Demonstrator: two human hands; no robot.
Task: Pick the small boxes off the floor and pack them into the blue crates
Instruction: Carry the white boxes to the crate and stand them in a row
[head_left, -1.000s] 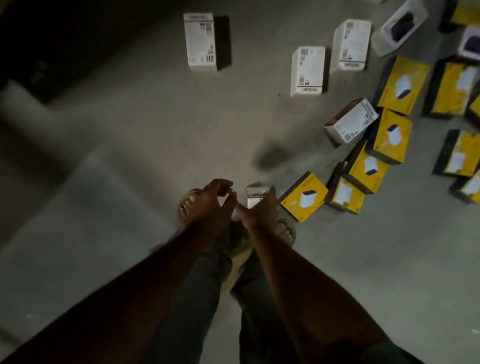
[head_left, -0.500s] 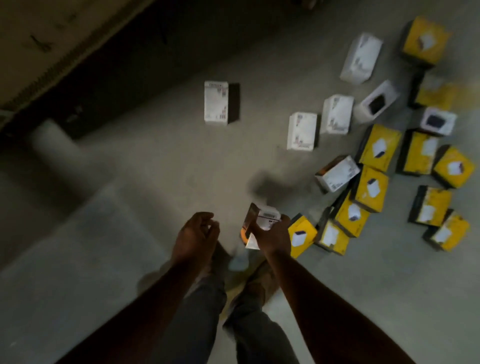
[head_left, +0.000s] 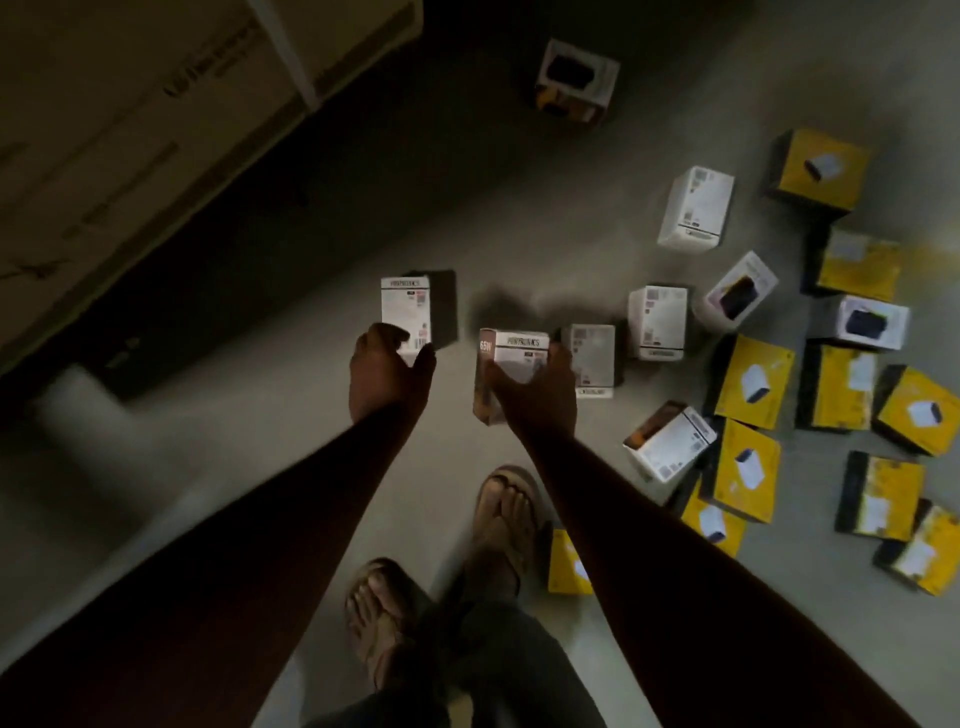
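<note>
Dim grey concrete floor (head_left: 291, 467) is lying below the camera, with yellow boxes (head_left: 753, 382) and white boxes (head_left: 657, 322) scattered at right. Right hand (head_left: 537, 387) is gripping a white "65W" box (head_left: 511, 364), held off the floor. Left hand (head_left: 387, 374) is reaching, fingers curled open, over a lone white box (head_left: 406, 309) standing on the floor at centre. Sandalled feet (head_left: 504, 525) are standing near.

Single head-worn view, wide-angle, looking steeply down from standing height at the floor (head_left: 519, 234); both forearms reach forward from the lower edge; feet (head_left: 498, 525) lie near bottom centre; boxes (head_left: 753, 382) spread to the right; a large carton (head_left: 130, 130) fills the upper left.
</note>
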